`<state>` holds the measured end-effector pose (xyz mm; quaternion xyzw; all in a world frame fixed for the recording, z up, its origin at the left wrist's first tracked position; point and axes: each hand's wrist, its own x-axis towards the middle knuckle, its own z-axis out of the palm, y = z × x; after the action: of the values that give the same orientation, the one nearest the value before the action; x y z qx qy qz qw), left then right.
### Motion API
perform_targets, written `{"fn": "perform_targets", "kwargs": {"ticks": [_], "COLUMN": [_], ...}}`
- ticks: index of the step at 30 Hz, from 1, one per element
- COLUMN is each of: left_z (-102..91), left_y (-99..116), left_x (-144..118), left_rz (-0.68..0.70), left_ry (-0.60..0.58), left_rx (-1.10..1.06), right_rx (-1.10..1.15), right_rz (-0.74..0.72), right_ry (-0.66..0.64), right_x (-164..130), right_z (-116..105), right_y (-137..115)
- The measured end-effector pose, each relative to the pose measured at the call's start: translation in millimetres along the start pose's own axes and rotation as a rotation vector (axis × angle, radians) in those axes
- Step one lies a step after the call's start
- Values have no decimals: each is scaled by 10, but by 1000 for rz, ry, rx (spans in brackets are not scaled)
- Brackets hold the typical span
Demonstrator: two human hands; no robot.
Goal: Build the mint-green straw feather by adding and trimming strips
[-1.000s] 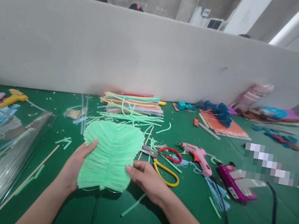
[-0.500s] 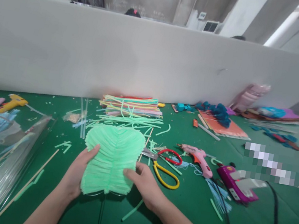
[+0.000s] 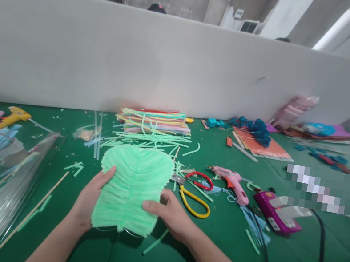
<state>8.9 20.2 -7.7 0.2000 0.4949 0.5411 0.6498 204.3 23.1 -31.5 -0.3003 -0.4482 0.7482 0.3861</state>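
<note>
Between my hands is a broad mint-green leaf shape (image 3: 133,187), made of fuzzy pipe cleaners set in rows either side of a central rib. My left hand (image 3: 92,198) grips its left edge, thumb on the front face and fingers hidden behind. On the right edge, my right hand (image 3: 170,213) pinches it with the thumb on top. Thin wire loops show below the lower edge. Scissors with one red and one yellow handle (image 3: 194,202) lie just right of the leaf, their blades partly hidden by it.
A bundle of coloured pipe cleaners (image 3: 154,123) lies behind, with loose green pieces around it. To the right are a pink glue gun (image 3: 229,179) and a purple power strip (image 3: 277,214) with a black cable. A yellow glue gun (image 3: 11,118) and clear plastic film (image 3: 2,204) lie left.
The leaf has tilted slightly, its lower end shifting a little left and its upper right edge moving right. Both hands keep their hold. The camera view has shifted slightly.
</note>
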Motion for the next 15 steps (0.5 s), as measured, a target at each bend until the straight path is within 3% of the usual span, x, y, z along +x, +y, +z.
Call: {"fn": "perform_targets", "kwargs": {"ticks": [15], "left_z": [14], "left_y": [-26], "left_x": [11], "left_rz": [8], "left_ry": [-36], "left_rx": [-24], "right_rx": [73], "right_rz": [23], "right_ry": [78], "right_x": [13], "right_z": [49], "right_y": [43]}}
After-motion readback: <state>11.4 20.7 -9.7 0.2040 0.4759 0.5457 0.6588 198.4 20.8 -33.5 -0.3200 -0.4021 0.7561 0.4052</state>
